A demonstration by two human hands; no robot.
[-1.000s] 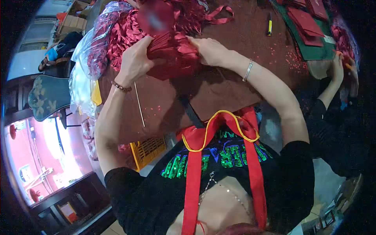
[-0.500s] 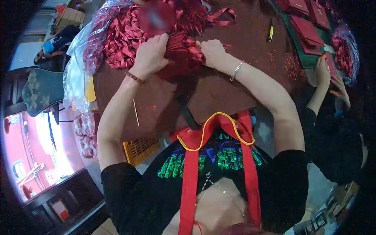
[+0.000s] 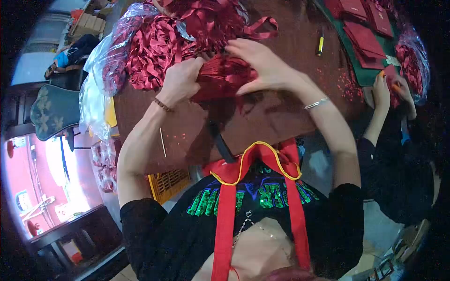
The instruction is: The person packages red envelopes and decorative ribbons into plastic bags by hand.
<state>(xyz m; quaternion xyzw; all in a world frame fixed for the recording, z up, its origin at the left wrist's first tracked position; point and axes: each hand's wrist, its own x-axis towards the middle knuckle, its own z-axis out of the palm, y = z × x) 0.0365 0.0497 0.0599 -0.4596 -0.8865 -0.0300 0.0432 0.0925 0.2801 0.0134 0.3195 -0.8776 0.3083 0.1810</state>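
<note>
The brown table (image 3: pixel 288 28) stretches beneath my forearms, its near edge running just in front of my red apron (image 3: pixel 226 215). Ahead and to the left, a heap of crimson ribbons (image 3: pixel 152 56) crowds close to my knuckles and leaves little room that way. To my right I have a wide stretch of tabletop, strewn with red scraps, running to the green mat (image 3: pixel 349 54). The bundle of thin red sheets (image 3: pixel 218 77) sits between my hands, near the ribbons. My left hand (image 3: pixel 183 80) is closed on its left end. My right hand (image 3: pixel 267 70) arches round the opposite end, thumb and fingers spread apart; whether the fingertips press it, I cannot tell.
</note>
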